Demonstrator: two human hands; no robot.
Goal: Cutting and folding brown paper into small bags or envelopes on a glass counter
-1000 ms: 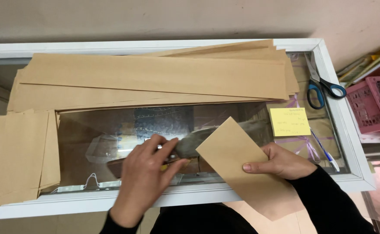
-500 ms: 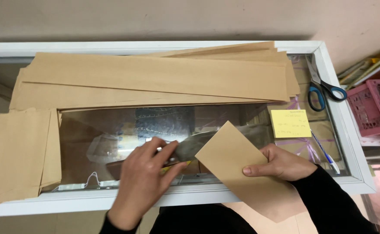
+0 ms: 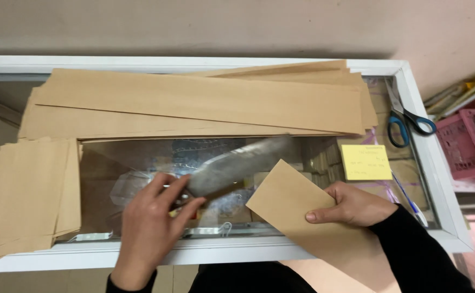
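Observation:
My left hand (image 3: 153, 222) grips the handle of a broad-bladed knife (image 3: 237, 165), whose grey blade is blurred and points up to the right over the glass counter top (image 3: 140, 157). My right hand (image 3: 351, 205) pins a long strip of brown paper (image 3: 297, 209) that hangs over the counter's near edge; its thumb lies on the sheet. The blade's tip is just above the strip's upper corner.
Long brown paper strips (image 3: 194, 100) lie stacked across the back of the counter. A pile of shorter cut pieces (image 3: 23, 195) sits at the left. A yellow sticky pad (image 3: 366, 161), blue-handled scissors (image 3: 405, 116) and a pen (image 3: 408, 198) lie at the right, a pink basket (image 3: 462, 144) beyond.
The knife has swung up and to the right, its blade now raised and blurred above the strip. My right hand still holds the paper in the same place.

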